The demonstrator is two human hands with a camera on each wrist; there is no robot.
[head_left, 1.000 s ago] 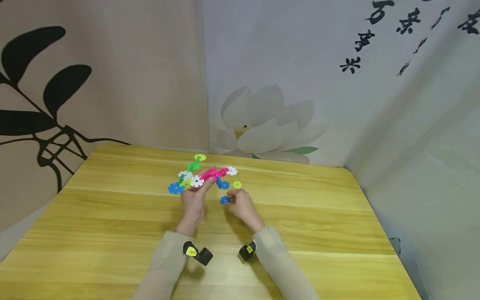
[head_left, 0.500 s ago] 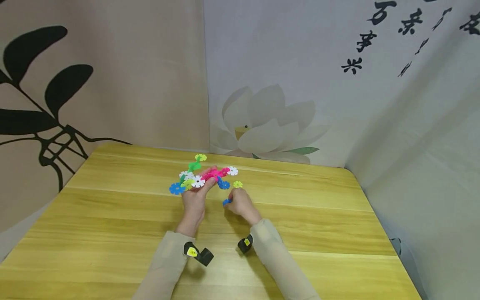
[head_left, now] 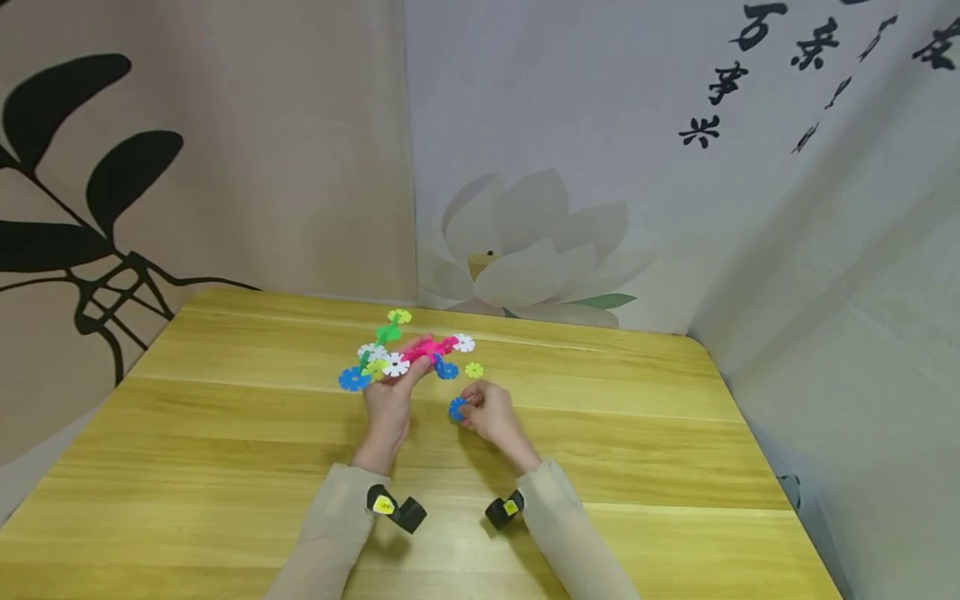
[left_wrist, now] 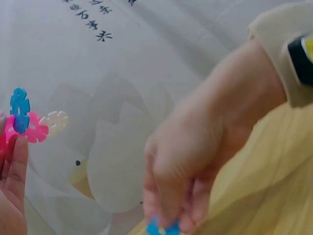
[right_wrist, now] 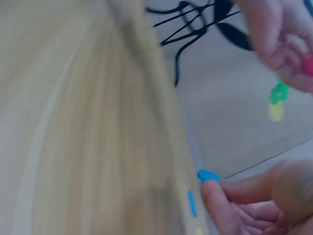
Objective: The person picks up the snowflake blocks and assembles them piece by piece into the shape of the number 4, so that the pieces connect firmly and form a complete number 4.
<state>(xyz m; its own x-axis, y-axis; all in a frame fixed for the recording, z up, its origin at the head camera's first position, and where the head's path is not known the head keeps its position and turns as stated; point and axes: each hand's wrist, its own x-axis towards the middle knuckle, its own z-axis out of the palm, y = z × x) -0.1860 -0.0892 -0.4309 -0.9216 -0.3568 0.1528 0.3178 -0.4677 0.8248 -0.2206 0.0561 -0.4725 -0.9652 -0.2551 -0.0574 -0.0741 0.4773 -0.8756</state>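
My left hand [head_left: 387, 410] holds up a built piece of joined plastic snowflake discs, gripping it near the pink discs [head_left: 426, 347]. White, green, yellow and blue discs branch off it; a blue disc [left_wrist: 20, 110] and a white disc [left_wrist: 56, 123] stick out by the pink part in the left wrist view. Lower and to the right, my right hand [head_left: 495, 414] pinches a single blue snowflake disc [head_left: 457, 408] between thumb and fingertips. That disc [right_wrist: 208, 175] appears nearly edge-on in the right wrist view. The two hands are apart.
Beyond the right hand, a loose yellow-green disc [head_left: 474, 370] lies on the wooden table [head_left: 637, 467]. Near it, a blue disc [right_wrist: 192, 203] lies on the tabletop in the right wrist view. A printed curtain [head_left: 337, 167] hangs behind the table's far edge.
My right hand has turned the blue disc from edge-on to face-on and shifted slightly toward me and to the right. The left hand with the built piece stays almost still.
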